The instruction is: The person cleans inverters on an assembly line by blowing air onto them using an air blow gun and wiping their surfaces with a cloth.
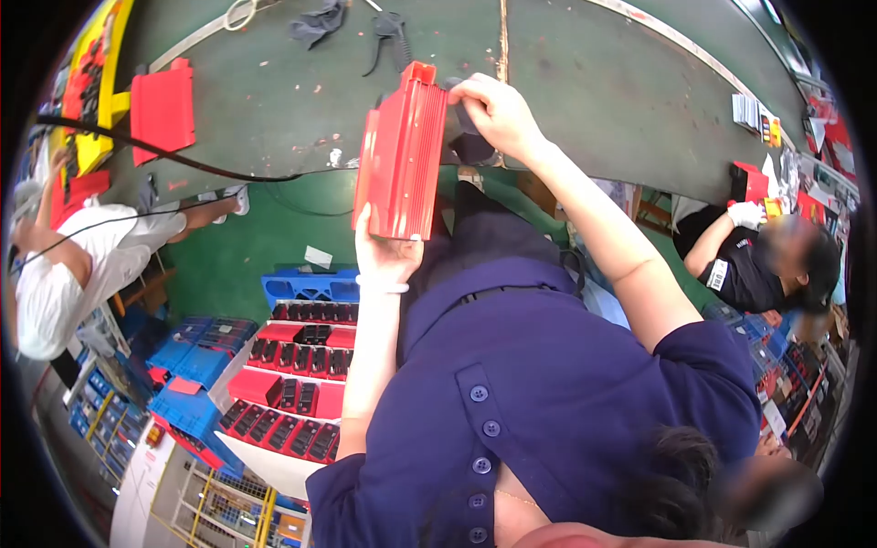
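My left hand (pixel 388 251) grips the lower end of a red housing with a ribbed side (pixel 402 160), holding it tilted upright at the bench edge. A squared red projection tops the housing. Beside its upper right edge, my right hand (pixel 498 114) has its fingers pinched together. What looks like a dark cloth (pixel 471 146) hangs below those fingers, partly hidden by them. Beyond the housing's top lies a black trigger-handled tool (pixel 390 36), near a crumpled dark grey cloth (pixel 320 23).
A red panel (pixel 163 111) lies on the green bench (pixel 585 100) at left. A black cable (pixel 192 163) crosses there. Left of me stands a box of red and black parts (pixel 297 365), near blue crates (pixel 196 356). Co-workers are at left (pixel 91 247) and right (pixel 749 247).
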`<state>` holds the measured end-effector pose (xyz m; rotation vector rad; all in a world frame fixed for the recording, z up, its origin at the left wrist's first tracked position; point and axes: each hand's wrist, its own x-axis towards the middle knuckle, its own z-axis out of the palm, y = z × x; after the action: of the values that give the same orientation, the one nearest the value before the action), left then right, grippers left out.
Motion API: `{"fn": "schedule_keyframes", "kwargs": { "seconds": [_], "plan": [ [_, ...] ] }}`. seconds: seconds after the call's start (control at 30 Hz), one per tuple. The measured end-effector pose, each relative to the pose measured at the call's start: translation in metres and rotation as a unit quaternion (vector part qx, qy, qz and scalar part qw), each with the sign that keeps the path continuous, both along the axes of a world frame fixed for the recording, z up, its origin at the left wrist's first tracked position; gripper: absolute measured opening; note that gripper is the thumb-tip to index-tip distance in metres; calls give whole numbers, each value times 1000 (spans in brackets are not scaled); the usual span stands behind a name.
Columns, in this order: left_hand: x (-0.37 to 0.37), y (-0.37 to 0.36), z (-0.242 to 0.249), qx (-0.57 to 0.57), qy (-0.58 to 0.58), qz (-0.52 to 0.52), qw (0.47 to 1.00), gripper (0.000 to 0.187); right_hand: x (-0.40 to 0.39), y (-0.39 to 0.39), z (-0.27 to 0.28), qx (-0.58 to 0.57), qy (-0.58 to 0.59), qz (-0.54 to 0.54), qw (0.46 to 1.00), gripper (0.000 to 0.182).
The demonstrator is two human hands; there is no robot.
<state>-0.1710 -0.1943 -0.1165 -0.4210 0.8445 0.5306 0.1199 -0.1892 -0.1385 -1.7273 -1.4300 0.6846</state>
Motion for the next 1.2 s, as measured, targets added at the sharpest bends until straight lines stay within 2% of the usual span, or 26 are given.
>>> {"fn": "schedule_keyframes", "kwargs": {
  "seconds": [0.07,0.13,0.17,0.3,0.4,0.5,0.7,0.8,0.9,1.0,1.2],
  "plan": [
    [7,2,-9,-4,24,-8,1000,57,2,3,8,8,-7,34,999,34],
    [1,5,-15,0,0,-23,1000,56,-3,-1,19,-2,-23,56,998,39],
    [-1,7,-18,1,8,-24,1000,56,-1,0,22,-50,5,68,996,47],
    [2,11,-9,-9,35,-27,999,57,-4,6,22,-29,-17,65,997,56],
    [0,10,-14,6,-8,-27,1000,58,-4,7,30,-66,3,61,996,56],
    [2,10,-12,-9,-11,-15,1000,59,-8,7,29,-39,-22,53,998,57],
    [3,11,-10,10,23,-34,999,60,-5,11,23,-77,18,50,996,57],
    [2,11,-12,8,10,-23,1000,60,-8,10,28,-54,16,56,997,57],
    [-3,12,-16,2,-53,-26,998,59,-9,10,24,-36,21,65,997,57],
    [1,12,-13,7,-1,-27,1000,59,-7,11,22,-54,34,71,995,58],
    [4,13,-10,-5,31,-26,999,58,-7,13,22,-50,43,73,995,56]
  ]
}}
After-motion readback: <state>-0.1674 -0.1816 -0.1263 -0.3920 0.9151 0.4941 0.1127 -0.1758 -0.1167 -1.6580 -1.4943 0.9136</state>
